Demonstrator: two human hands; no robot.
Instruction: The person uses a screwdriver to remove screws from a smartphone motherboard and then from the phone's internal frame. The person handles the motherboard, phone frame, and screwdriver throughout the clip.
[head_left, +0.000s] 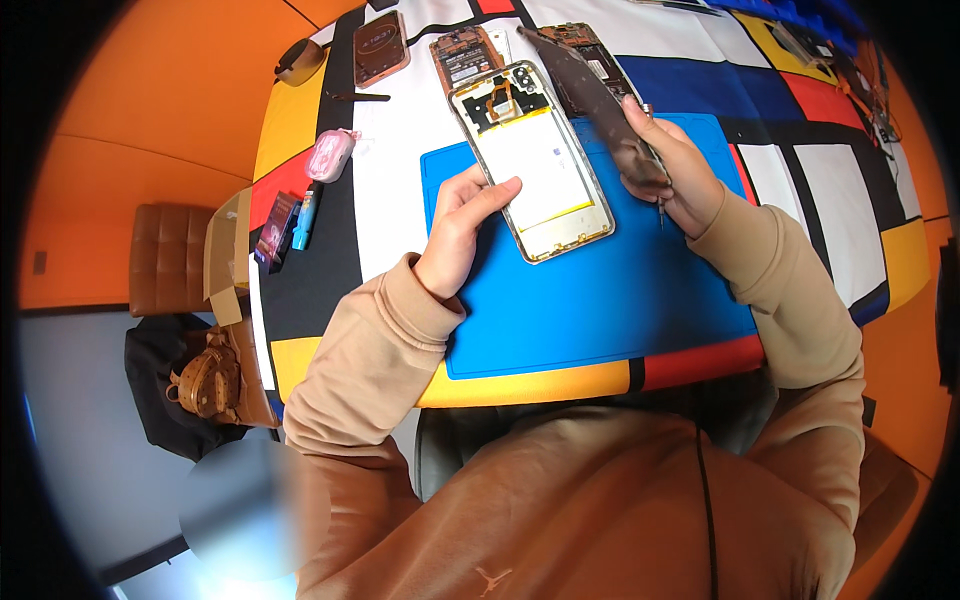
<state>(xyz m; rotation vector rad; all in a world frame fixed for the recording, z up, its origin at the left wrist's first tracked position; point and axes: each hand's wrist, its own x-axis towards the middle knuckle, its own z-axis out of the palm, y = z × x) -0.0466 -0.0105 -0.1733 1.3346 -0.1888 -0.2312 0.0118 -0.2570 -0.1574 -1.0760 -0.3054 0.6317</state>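
Note:
My left hand [462, 225] grips an opened phone body [535, 160] by its left edge, with the white battery and the dark board at its top showing. It is held tilted above the blue work mat [600, 310]. My right hand [668, 165] holds the phone's dark back cover [590, 85], lifted away to the right of the body, together with a thin metal tool [658, 205] whose tip points down.
Two more opened phones [465, 55] and a dark device [380, 45] lie at the table's far side. A pink case [330, 155], a blue pen [305, 215] and a small packet [275, 225] lie at the left. A cardboard box [225, 255] and a brown bag [205, 380] sit beside the table.

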